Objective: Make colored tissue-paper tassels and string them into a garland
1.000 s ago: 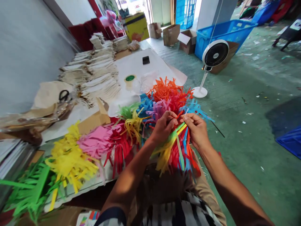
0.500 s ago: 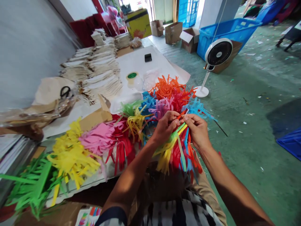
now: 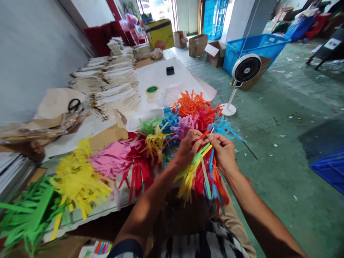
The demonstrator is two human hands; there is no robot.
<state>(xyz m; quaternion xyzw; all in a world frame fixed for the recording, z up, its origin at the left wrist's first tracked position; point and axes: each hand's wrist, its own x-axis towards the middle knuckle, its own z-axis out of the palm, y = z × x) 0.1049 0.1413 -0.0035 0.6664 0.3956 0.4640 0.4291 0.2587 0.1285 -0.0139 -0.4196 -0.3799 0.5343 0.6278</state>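
A bundle of multicoloured paper fringe strips hangs below my two hands over my lap. My left hand is closed, its fingertips pinching the top of the bundle beside an orange strip. Close against it, my right hand pinches the gathered strip ends, with a pale tip sticking up between the hands. Just beyond lie fringed piles: orange, light blue and lilac. Yellow, pink, red and green fringes spread along the table's near edge to the left.
Stacks of cream sheets cover the table's left side. A tape roll, a black box-shaped object and scissors lie there too. A white fan stands at right, before a blue crate. Cardboard boxes sit beyond.
The camera view has shifted slightly. Both hands keep their pinch on the bundle, with only small finger movement.
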